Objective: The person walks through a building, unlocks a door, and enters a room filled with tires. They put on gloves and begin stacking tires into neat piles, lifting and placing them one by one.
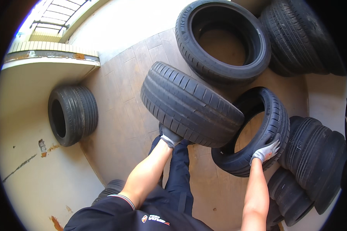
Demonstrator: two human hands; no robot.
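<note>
Left hand (170, 136), grey-and-white work glove, at the near lower edge of a ribbed car tyre (191, 106); fingers mostly hidden behind the rubber, so cannot tell how tightly they close. That tyre sits mid-view, tilted, tread facing up, its right end overlapping a second tyre, the thinner-looking ring tyre (278, 115); whether the two touch is unclear.

Right hand (266, 149), matching glove, lies on the ring tyre's outer tread, fingers extended rather than clenched. Ring tyre leans, its opening showing tiled floor (121, 119).

Beyond both: a wide tyre (187, 46) lying flat, hole up. Upper right, stacked tyres (293, 38); lower right, more piled tyres (308, 148). Far left, a lone tyre (89, 111) stands on its tread beside a chipped pale wall (46, 169).
</note>
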